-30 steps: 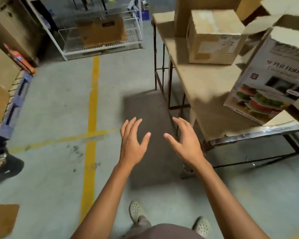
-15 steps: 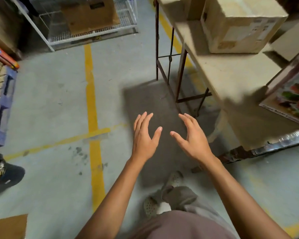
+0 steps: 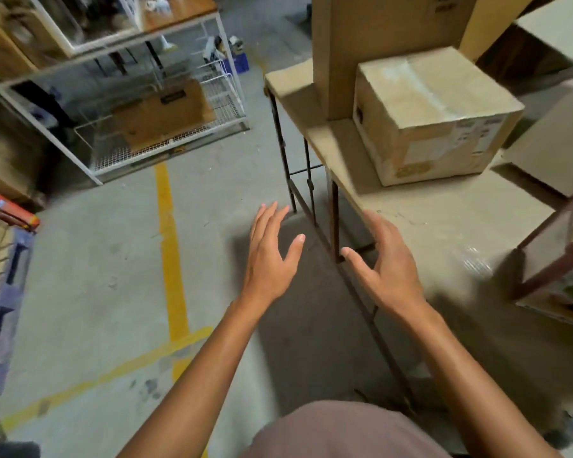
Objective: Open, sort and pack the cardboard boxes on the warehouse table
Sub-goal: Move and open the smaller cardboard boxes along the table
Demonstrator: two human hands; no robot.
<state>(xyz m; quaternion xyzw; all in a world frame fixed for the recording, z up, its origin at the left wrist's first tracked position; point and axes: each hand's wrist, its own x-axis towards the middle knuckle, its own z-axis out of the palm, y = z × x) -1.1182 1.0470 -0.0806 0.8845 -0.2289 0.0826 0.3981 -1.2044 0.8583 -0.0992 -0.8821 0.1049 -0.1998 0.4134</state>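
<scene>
Far left, a wire rack (image 3: pixel 166 150) has a flattened carton (image 3: pixel 161 115) parked on its lower shelf, off the walkway and well apart from the work. A yellow floor line (image 3: pixel 172 259) runs past it. Left hand (image 3: pixel 268 256) is empty, fingers straight and slightly fanned, thumb out, held over bare floor. Right hand (image 3: pixel 389 271) is also empty, fingers loosely curved, palm turned toward the left one. The gap between them looks pre-set for taking a box by two opposite sides, my read. The right hand overlaps the table (image 3: pixel 444 223) edge in view; can't tell whether it touches. A tall carton (image 3: pixel 374 51) stands on end at the table's far corner, long axis vertical, top out of frame, probably stood up to save surface. The likely target is the sealed box (image 3: pixel 434 114), just beside the tall carton and maybe touching it, flat on its base near the floor-side edge and ahead of both hands. Its taped seam faces up and runs away from the person, so it's ready for cutting. The label face points toward the near right. It's squarish; the long axis seems to follow the label face, across the table. At far right, a printed box (image 3: pixel 569 292) is cut off by the frame.
</scene>
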